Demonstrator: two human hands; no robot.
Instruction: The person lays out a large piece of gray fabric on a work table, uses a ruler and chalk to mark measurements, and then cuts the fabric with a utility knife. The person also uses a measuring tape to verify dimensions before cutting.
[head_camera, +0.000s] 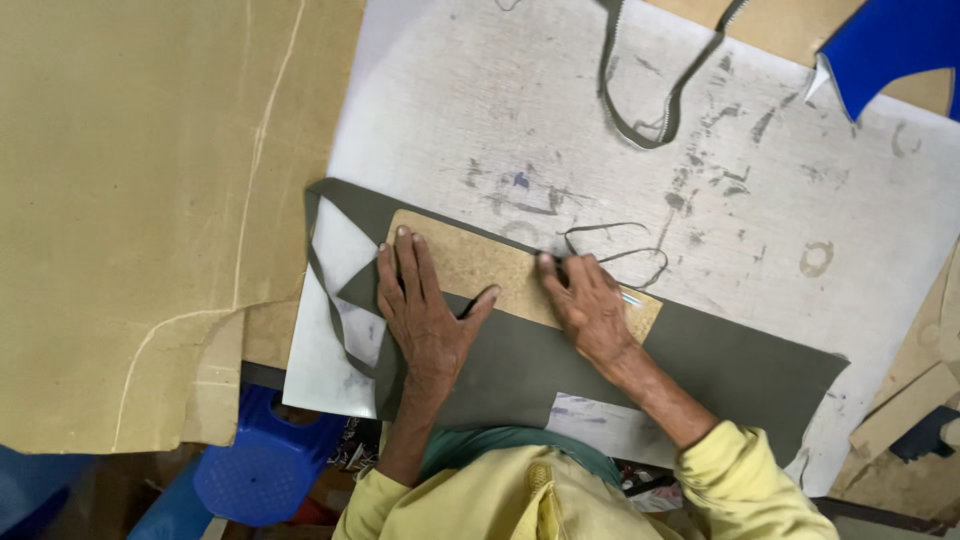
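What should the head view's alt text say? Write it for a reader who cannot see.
A person's left hand presses a tan cardboard template flat on olive-green material, while the right hand works along the template's edge. They lie on a stained white board; a zipper strip lies beyond.

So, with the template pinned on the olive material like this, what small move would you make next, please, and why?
Probably draw the right hand along the cardboard template's upper edge: it seems to hold a small tool there, and the left hand lies flat, pinning the template on the olive sheet.
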